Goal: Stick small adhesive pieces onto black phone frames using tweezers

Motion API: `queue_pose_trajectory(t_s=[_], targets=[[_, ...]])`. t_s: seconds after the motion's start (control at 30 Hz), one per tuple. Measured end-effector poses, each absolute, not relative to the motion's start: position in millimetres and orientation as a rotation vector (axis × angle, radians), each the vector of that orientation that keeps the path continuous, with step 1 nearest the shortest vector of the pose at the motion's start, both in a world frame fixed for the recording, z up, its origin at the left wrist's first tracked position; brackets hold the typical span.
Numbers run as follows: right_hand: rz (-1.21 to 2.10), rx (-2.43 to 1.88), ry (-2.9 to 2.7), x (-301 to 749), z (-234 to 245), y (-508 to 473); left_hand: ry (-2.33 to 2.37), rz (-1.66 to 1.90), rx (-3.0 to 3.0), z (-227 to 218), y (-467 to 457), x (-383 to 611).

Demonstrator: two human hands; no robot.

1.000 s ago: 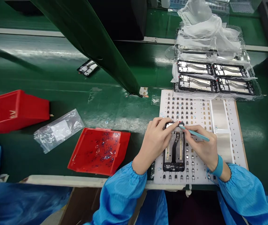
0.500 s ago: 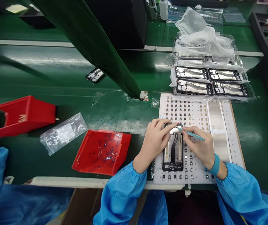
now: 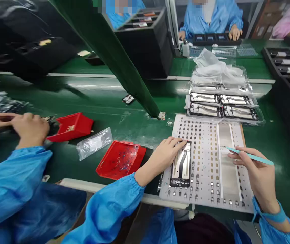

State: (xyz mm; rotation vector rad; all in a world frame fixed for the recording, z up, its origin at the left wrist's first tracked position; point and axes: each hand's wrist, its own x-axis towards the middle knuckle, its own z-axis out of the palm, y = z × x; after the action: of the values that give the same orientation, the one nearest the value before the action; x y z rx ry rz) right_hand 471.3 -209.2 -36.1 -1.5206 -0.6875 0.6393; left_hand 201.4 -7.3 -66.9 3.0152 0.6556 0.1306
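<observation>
My left hand (image 3: 162,156) holds an opened phone assembly (image 3: 183,166) by its upper left edge, fingers over the top end. The phone lies on a white board (image 3: 204,195) with rows of small metal pieces; a black ribbon runs down its middle. My right hand (image 3: 259,178) pinches light-blue tweezers (image 3: 258,157) off to the right. Their tips are over a silvery strip (image 3: 230,176) on the board; whether they grip anything is too small to tell. A teal wrist strap (image 3: 274,217) is on my right wrist.
Clear trays of phone assemblies (image 3: 204,110) stand behind the board. Left lie a red bin (image 3: 119,159) with small bits, a plastic bag (image 3: 94,144) and another red bin (image 3: 76,127). A co-worker's hands (image 3: 30,128) are at far left. A green post (image 3: 124,67) slants across.
My right hand with the tweezers has moved from the phone's top end rightward to the silvery strip. My left hand stays at the phone. The view has tilted up, showing people opposite.
</observation>
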Motion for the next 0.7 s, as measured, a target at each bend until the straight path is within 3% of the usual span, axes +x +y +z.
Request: queue_pose_trajectory(t_s=[0.23, 0.43, 0.7], targets=[[0.581, -1.567, -0.368, 523, -69, -244, 0.084, -0.136, 3.319, -44, -24, 209], [0.701, -1.585, -0.306, 530, -90, -253, -0.245, -0.081, 3.284, -24, -6, 221], [0.675, -1.539, -0.266, 545, -112, -265, 0.166, -0.038, 3.195, 22, 50, 242]])
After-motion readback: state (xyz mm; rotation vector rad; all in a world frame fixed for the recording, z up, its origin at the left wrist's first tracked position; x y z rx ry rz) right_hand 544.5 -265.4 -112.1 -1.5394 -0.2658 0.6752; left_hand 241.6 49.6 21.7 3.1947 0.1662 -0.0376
